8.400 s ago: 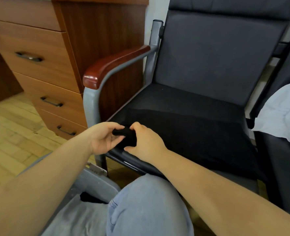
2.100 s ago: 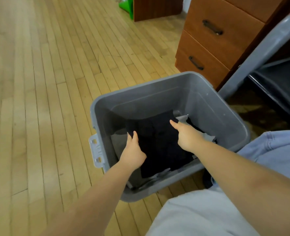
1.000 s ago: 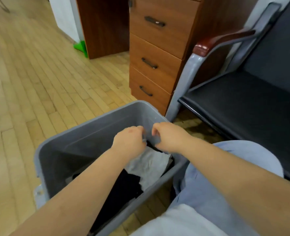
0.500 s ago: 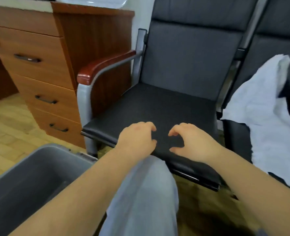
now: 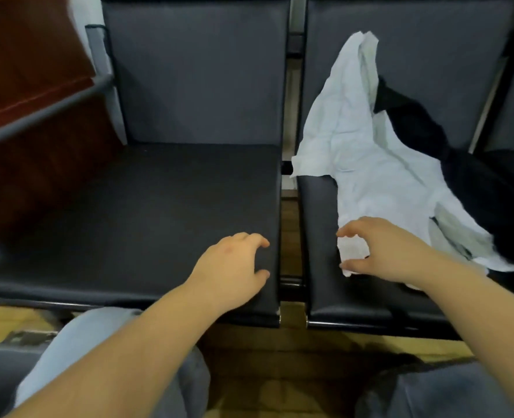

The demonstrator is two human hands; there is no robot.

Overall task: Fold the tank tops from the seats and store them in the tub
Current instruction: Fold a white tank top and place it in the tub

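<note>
Tank tops wait on the right-hand seat point(image 5: 319, 267): a white tank top point(image 5: 367, 164) sprawls from the backrest down across the cushion, one strap propped against the upright, and a black tank top point(image 5: 415, 125) lies partly under it and off to its right. They look dropped rather than laid, which would explain the crumpled hang and why each must be spread before folding. The left-hand seat point(image 5: 147, 212) next to them carries no garment, so it probably serves as the folding surface. The tub is not in view.

The right hand point(image 5: 379, 251) hovers at the white top's near corner, thumb and fingers apart in a curve around the cloth, not yet pinching it as far as I can tell. The left hand point(image 5: 234, 267) sits over the left seat's front right corner, fingers loosely curled and holding nothing; whether it touches the cushion is unclear.

Half a second ago both hands hung over the middle of the left seat, with the white top at the edge of view. Since then the view has swung right, and the right hand has crossed the gap between the seats to reach the white top.
</note>
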